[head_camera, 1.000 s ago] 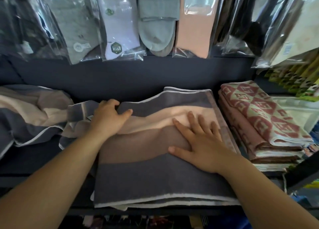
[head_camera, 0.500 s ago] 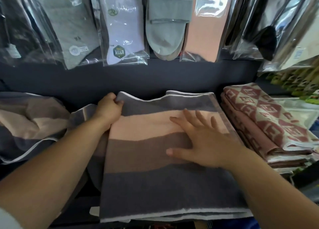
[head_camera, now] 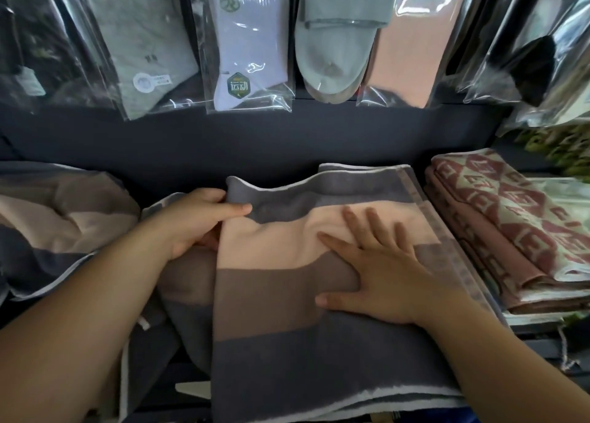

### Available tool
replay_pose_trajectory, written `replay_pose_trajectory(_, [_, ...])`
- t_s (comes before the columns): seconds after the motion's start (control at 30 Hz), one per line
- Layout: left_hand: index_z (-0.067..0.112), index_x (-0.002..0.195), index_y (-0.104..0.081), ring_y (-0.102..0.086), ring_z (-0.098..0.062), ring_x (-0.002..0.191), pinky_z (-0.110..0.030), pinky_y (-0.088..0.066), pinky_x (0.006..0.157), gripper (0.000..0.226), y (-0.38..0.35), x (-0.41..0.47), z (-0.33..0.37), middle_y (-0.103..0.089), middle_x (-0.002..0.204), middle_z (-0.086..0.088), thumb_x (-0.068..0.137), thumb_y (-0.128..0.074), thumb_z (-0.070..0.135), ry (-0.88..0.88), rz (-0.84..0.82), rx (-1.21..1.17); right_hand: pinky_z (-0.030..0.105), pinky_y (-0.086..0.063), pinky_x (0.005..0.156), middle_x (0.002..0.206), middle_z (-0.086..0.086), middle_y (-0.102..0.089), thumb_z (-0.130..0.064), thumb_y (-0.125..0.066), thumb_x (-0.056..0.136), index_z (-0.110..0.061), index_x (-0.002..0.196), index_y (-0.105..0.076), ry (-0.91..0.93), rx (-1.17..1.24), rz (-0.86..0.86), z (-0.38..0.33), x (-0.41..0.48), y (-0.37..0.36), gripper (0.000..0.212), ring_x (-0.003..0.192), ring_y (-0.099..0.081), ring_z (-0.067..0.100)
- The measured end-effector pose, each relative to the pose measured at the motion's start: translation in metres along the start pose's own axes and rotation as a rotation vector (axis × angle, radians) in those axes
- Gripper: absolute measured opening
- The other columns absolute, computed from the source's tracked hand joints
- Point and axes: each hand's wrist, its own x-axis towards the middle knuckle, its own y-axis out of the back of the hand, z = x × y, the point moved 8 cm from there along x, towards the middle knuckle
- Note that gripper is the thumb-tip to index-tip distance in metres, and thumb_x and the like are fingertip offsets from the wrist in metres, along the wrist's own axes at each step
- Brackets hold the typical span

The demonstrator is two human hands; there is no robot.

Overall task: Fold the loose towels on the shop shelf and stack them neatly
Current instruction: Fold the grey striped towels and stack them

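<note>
A striped towel in grey, peach and brown bands lies folded on the dark shelf in front of me. My left hand grips its folded left edge near the back, thumb on top and fingers tucked under the fold. My right hand presses flat on the towel's middle, fingers spread across the peach band. A loose, crumpled towel of the same stripes lies at the left. Part of the folded towel's lower layer hangs out at the left under my forearm.
A stack of folded red-and-cream patterned towels sits at the right. Packaged socks in clear bags hang along the dark back panel above the shelf. More bagged goods crowd the upper right corner.
My left hand has carried the towel's left part over to the right, making a straight folded left edge. My right hand stayed pressed on the middle. The camera moved closer.
</note>
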Motion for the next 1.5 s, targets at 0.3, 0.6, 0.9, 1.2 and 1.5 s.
replay_pose_trajectory(0.3, [0.001, 0.11, -0.066, -0.066, -0.018, 0.062, -0.028, -0.053, 0.048, 0.016, -0.008, -0.033, 0.01, -0.072, 0.077, -0.009, 0.096, -0.058, -0.001, -0.065, 0.012, 0.022, 0.057, 0.015, 0.121, 0.162, -0.014, 0.034, -0.105, -0.002, 0.055, -0.06, 0.152, 0.009, 0.012, 0.046, 0.049, -0.003, -0.001, 0.006, 0.107, 0.149, 0.035, 0.021])
replay_pose_trajectory(0.6, [0.004, 0.109, -0.068, -0.068, -0.017, 0.056, -0.026, -0.052, 0.045, 0.019, -0.046, -0.045, 0.057, -0.07, 0.078, -0.012, 0.098, -0.053, -0.003, -0.126, 0.025, -0.347, 0.042, -0.047, 0.099, 0.115, -0.008, -0.053, -0.074, -0.028, 0.096, -0.04, 0.136, -0.055, 0.245, 0.434, 0.569, -0.04, -0.054, 0.072, 0.059, 0.109, -0.055, 0.016])
replay_pose_trajectory(0.9, [0.0, 0.1, -0.064, -0.066, -0.019, 0.059, -0.027, -0.058, 0.051, 0.014, -0.081, -0.037, 0.081, -0.064, 0.076, -0.013, 0.098, -0.052, -0.007, -0.074, -0.009, -0.478, 0.042, -0.05, 0.08, 0.123, 0.001, -0.064, -0.059, -0.027, 0.104, -0.045, 0.141, -0.042, 0.39, 0.21, 0.353, -0.119, -0.075, 0.061, 0.043, 0.101, -0.063, 0.031])
replay_pose_trajectory(1.2, [0.0, 0.107, -0.058, -0.069, -0.017, 0.055, -0.027, -0.059, 0.052, 0.015, -0.12, -0.031, 0.105, -0.063, 0.075, -0.013, 0.097, -0.051, -0.009, -0.066, -0.074, -0.326, 0.034, -0.034, 0.054, 0.093, 0.006, -0.055, -0.067, -0.016, 0.102, -0.021, 0.129, -0.05, 0.185, -0.077, 0.319, -0.088, -0.066, 0.075, 0.063, 0.067, -0.045, 0.024])
replay_pose_trajectory(1.5, [-0.002, 0.109, -0.062, -0.073, -0.023, 0.064, -0.032, -0.06, 0.057, 0.016, -0.157, -0.023, 0.137, -0.07, 0.08, -0.016, 0.096, -0.055, -0.007, -0.134, -0.121, -0.227, 0.029, -0.043, 0.059, 0.056, -0.009, -0.051, -0.055, -0.047, 0.097, -0.02, 0.065, -0.052, 0.168, 0.721, 0.537, 0.01, -0.123, 0.097, 0.048, 0.057, -0.05, 0.006])
